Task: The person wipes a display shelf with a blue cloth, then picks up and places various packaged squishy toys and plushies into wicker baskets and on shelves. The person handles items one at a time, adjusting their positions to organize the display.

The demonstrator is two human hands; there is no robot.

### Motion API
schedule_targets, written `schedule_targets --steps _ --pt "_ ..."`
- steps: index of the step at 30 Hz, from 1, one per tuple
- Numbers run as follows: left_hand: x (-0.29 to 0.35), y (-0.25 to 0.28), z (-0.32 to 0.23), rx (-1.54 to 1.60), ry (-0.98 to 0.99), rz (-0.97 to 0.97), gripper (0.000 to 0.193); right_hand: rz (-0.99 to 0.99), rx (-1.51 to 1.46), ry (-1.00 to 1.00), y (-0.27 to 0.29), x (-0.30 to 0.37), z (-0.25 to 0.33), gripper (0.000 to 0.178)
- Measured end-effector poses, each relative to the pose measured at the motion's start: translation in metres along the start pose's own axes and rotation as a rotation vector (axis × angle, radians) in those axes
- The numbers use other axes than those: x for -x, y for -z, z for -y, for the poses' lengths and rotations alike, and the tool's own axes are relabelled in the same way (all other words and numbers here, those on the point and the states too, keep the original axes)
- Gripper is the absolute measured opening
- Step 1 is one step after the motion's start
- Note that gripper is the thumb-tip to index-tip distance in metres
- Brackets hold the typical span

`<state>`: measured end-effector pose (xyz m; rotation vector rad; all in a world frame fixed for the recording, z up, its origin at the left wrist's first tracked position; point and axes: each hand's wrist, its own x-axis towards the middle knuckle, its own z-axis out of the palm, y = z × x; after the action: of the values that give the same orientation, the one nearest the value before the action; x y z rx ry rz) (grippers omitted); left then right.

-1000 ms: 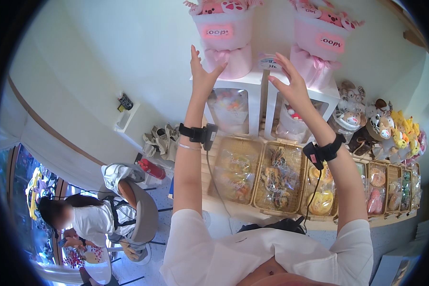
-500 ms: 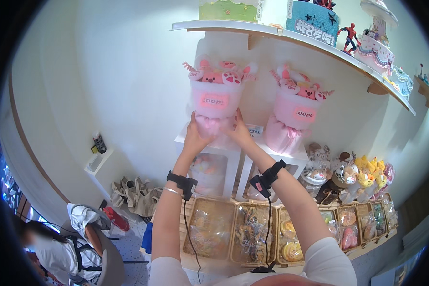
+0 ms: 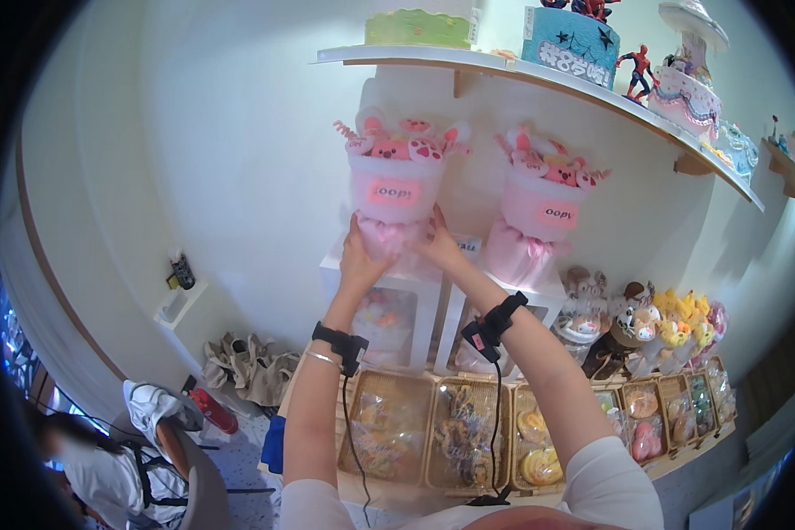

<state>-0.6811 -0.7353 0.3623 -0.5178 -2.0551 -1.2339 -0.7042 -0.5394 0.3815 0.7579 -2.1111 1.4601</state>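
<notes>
A pink plush-toy bouquet (image 3: 392, 184) stands upright on a white box with a clear window (image 3: 385, 325). Its fluffy round top holds pink plush figures, and a pink label sits on the front. Below, the wrap gathers in at the waist. My left hand (image 3: 362, 261) grips the left side of that gathered part, thumb upward. On the opposite side my right hand (image 3: 442, 247) presses against the wrap, its fingers partly hidden behind it. A matching pink bouquet (image 3: 539, 208) with a satin ribbon stands to the right on another white box, untouched.
Overhead runs a white shelf (image 3: 481, 64) with decorated cakes and figurines. Wicker baskets (image 3: 428, 433) of packaged baked goods line the counter below. More plush bouquets (image 3: 671, 322) stand at right. A person (image 3: 124, 468) sits at lower left near a red fire extinguisher (image 3: 212, 411).
The view has shifted slightly, so the scene sits a little differently in the picture. Both hands remain on the same bouquet, with no clear movement of it.
</notes>
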Motion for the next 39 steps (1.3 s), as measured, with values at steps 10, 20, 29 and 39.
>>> schedule_targets --steps 10,20,29,39 --pt "0.045 0.031 -0.009 0.133 0.128 -0.001 0.100 0.166 0.094 -0.153 0.026 0.060 0.101 0.056" --pt "0.158 0.041 -0.015 0.030 0.011 0.320 0.064 0.221 0.370 0.034 0.079 0.202 0.105 0.021" --pt "0.206 0.063 -0.108 0.055 -0.013 0.543 0.051 0.073 0.614 -0.094 0.098 0.068 0.054 0.023" --pt "0.367 0.135 -0.104 0.292 0.641 0.485 0.041 0.120 0.822 -0.089 0.098 -0.015 -0.051 0.028"
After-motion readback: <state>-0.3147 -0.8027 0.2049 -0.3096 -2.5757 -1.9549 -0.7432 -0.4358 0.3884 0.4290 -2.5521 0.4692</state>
